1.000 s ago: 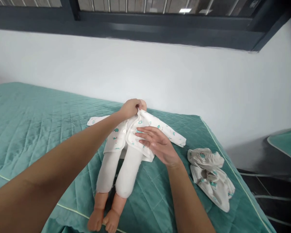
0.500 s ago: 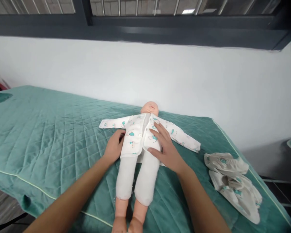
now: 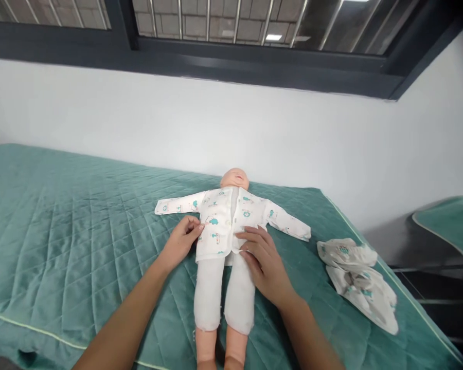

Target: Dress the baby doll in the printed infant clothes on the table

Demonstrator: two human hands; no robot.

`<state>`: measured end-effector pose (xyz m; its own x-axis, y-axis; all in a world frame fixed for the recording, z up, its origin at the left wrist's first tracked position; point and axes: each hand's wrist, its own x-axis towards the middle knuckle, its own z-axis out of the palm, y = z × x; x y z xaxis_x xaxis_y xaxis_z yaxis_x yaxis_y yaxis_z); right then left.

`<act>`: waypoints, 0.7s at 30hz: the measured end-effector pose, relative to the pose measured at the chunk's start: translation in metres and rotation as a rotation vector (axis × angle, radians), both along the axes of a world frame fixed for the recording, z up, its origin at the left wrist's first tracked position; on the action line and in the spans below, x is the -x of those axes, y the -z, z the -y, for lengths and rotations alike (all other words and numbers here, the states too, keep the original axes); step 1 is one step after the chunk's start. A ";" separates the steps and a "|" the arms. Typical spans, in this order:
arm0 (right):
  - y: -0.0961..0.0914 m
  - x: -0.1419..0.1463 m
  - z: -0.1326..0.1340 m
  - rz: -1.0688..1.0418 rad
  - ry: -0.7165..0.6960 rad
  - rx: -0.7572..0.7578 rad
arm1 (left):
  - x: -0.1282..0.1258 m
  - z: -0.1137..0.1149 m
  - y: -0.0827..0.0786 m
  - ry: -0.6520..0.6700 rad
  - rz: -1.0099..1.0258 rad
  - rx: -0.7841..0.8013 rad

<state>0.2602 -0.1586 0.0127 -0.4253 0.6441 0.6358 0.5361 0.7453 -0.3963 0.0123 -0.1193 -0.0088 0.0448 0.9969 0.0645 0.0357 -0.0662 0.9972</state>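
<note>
A baby doll (image 3: 235,179) lies on its back on a green quilted cover (image 3: 73,216), head toward the wall, legs toward me. It wears a white printed shirt (image 3: 219,218) with sleeves spread out and white cloth legs (image 3: 224,293). My left hand (image 3: 181,240) rests at the shirt's left side, fingers curled and touching the fabric edge. My right hand (image 3: 264,262) lies flat on the shirt's lower hem and the doll's right thigh, fingers stretched out.
A crumpled white printed garment (image 3: 357,280) lies on the cover to the right of the doll, near the bed's right edge. A white wall and a dark window frame (image 3: 231,56) stand behind. Another green-covered surface (image 3: 451,226) shows at far right.
A second ago my left hand held the shirt up at the doll's neck. Both hands have since moved down to the shirt's lower part, and the shirt now lies flat with both sleeves spread.
</note>
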 end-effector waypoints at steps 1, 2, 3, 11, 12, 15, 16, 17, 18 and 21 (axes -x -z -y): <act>0.001 0.000 0.002 -0.033 -0.009 0.024 | 0.000 0.000 -0.001 0.004 0.021 0.001; 0.002 0.000 0.003 -0.068 -0.015 0.051 | 0.000 0.000 -0.001 0.005 0.039 -0.004; 0.003 -0.001 0.005 -0.102 -0.019 0.073 | 0.000 0.000 -0.001 0.009 0.053 -0.010; 0.004 -0.004 0.019 -0.217 0.040 0.062 | 0.000 -0.005 0.001 -0.052 0.075 -0.011; 0.005 -0.004 0.019 -0.236 0.088 0.045 | 0.001 -0.006 0.002 -0.058 0.083 -0.012; 0.008 -0.004 0.018 -0.288 0.155 0.077 | 0.003 -0.008 0.004 -0.085 0.132 -0.008; 0.009 -0.005 0.017 -0.299 0.146 0.118 | 0.004 -0.009 0.004 -0.091 0.155 -0.003; 0.009 -0.005 0.017 -0.306 0.134 0.161 | 0.004 -0.009 0.005 -0.092 0.178 0.003; 0.010 -0.006 0.017 -0.311 0.129 0.200 | 0.005 -0.010 0.005 -0.092 0.202 0.009; 0.013 -0.008 0.018 -0.346 0.177 0.288 | 0.006 -0.010 0.006 -0.089 0.256 0.018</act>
